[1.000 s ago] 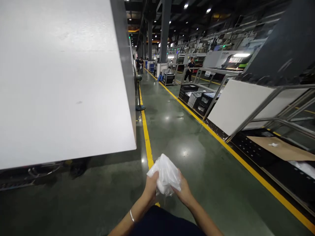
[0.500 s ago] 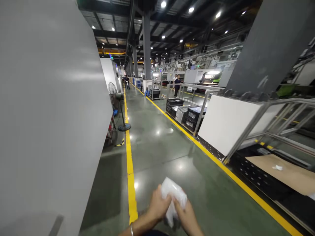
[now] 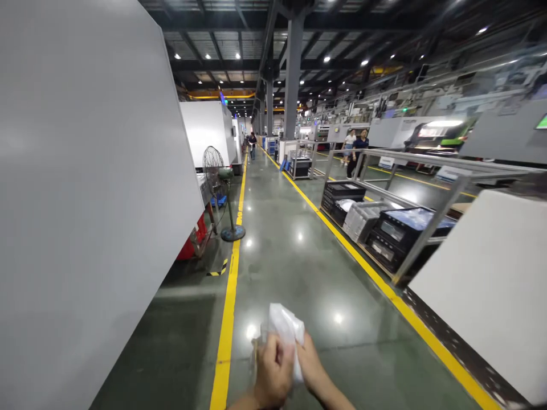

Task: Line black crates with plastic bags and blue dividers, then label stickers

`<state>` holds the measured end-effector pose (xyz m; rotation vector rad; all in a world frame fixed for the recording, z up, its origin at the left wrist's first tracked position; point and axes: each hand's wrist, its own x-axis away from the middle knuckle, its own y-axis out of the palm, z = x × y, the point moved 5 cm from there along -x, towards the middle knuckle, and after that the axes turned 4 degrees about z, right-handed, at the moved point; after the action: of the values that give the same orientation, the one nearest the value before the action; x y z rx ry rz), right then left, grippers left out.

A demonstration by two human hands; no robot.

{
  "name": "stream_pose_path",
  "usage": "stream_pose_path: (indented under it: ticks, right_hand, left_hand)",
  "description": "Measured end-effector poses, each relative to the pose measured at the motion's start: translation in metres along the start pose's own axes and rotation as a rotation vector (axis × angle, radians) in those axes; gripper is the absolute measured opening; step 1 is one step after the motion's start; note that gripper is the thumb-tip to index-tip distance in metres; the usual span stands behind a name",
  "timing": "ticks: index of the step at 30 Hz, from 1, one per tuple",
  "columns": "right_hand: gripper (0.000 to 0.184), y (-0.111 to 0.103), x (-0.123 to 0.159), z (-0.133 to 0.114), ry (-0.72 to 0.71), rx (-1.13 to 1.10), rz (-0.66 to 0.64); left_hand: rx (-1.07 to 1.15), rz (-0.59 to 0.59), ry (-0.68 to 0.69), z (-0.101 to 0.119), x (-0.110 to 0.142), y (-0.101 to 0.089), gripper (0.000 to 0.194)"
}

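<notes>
The grip of the left hand is closed, its curled fingers blurred, on the lower left part of a crumpled white plastic bag. The grip of the right hand is narrow and pinches the same bag from its right side. In the head view, the only one, the bag is held up over the green floor, between the left yellow line and the right yellow line; what is inside it cannot be told. Its top corner points up, away from the hands.

The round base of a pedestal fan stands on the left yellow line, and nearer, just outside that line's left edge, a strip of black-and-yellow tape marks the floor. A large grey panel fills the left side, with a white cabinet behind it.

Beyond the right yellow line's outer edge, a metal railing runs past black crates and a grey crate; a white board leans nearer. Two people are behind the railing, and another person is far down the aisle.
</notes>
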<state>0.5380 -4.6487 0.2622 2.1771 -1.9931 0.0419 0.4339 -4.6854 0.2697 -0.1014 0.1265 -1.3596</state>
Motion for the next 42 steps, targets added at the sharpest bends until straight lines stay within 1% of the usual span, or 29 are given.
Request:
stream_pose_path:
  ticks: [2,3,6,9,11,12,14,16,17,19,22,24,27,29,30,32,34,35,37,38,40,42]
  right_hand:
    - [0.059,-0.011,-0.055,-0.016,0.014,-0.048,0.013]
    - [0.062,-0.019,-0.079,-0.022,0.037,-0.077,0.024]
    - [0.070,-0.043,-0.142,-0.033,0.126,-0.185,0.056]
    - [0.078,-0.072,-0.207,-0.036,0.158,-0.250,0.110]
    - [0.081,-0.092,-0.262,-0.037,0.114,-0.213,0.154]
    - [0.082,-0.103,-0.294,-0.039,0.061,-0.172,0.164]
    - [0.085,-0.119,-0.364,-0.047,-0.051,-0.070,0.129]
    - [0.082,-0.130,-0.437,-0.058,-0.114,0.013,0.056]
    - [0.079,-0.132,-0.472,-0.064,-0.125,0.037,0.018]
    - [0.072,-0.130,-0.535,-0.078,-0.118,0.061,-0.059]
    - [0.063,-0.111,-0.611,-0.103,-0.097,0.096,-0.180]
    - [0.057,-0.092,-0.656,-0.120,-0.094,0.142,-0.260]
    - [0.052,-0.066,-0.730,-0.142,-0.105,0.169,-0.395]
    - [0.053,-0.056,-0.788,-0.151,-0.097,0.146,-0.452]
    - [0.055,-0.054,-0.819,-0.154,-0.086,0.128,-0.452]
    - [0.059,-0.057,-0.884,-0.158,-0.045,0.085,-0.407]
    - [0.061,-0.068,-0.948,-0.159,0.009,0.023,-0.313]
    - [0.061,-0.077,-0.979,-0.160,0.035,-0.010,-0.254]
    - [0.059,-0.099,-1.034,-0.161,0.099,-0.060,-0.131]
    - [0.058,-0.112,-1.059,-0.161,0.129,-0.075,-0.061]
    - [0.055,-0.139,-1.105,-0.160,0.165,-0.100,0.081]
    - [0.052,-0.163,-1.150,-0.159,0.168,-0.114,0.203]
  left_hand:
    - [-0.184,0.035,0.070,0.013,-0.059,0.019,0.040]
    - [-0.240,0.044,0.111,0.022,-0.089,0.031,0.036]
    - [-0.252,-0.007,0.150,0.040,-0.176,0.070,0.031]
    - [-0.194,-0.085,0.138,0.042,-0.259,0.110,0.036]
    - [-0.110,-0.161,0.117,0.038,-0.315,0.138,0.046]
    - [-0.053,-0.197,0.108,0.035,-0.343,0.152,0.052]
    - [0.077,-0.254,0.092,0.033,-0.400,0.176,0.063]
    - [0.183,-0.267,0.066,0.035,-0.457,0.193,0.071]
    - [0.212,-0.256,0.049,0.037,-0.486,0.199,0.073]
    - [0.221,-0.208,0.039,0.042,-0.540,0.203,0.073]
    - [0.195,-0.144,0.078,0.047,-0.617,0.198,0.069]
    - [0.173,-0.086,0.080,0.042,-0.668,0.189,0.065]
    - [0.126,0.004,0.051,0.028,-0.751,0.175,0.061]
    - [0.113,0.033,0.025,0.021,-0.813,0.170,0.059]
    - [0.119,0.037,0.008,0.019,-0.846,0.170,0.057]
    - [0.155,0.040,-0.020,0.018,-0.913,0.175,0.054]
    - [0.207,0.001,-0.023,0.021,-0.977,0.189,0.047]
    - [0.231,-0.042,-0.022,0.023,-1.006,0.200,0.041]
    - [0.264,-0.162,-0.042,0.024,-1.057,0.228,0.030]
    - [0.272,-0.226,-0.069,0.023,-1.080,0.244,0.029]
    - [0.267,-0.313,-0.125,0.017,-1.124,0.275,0.039]
    - [0.263,-0.349,-0.153,0.008,-1.171,0.301,0.052]
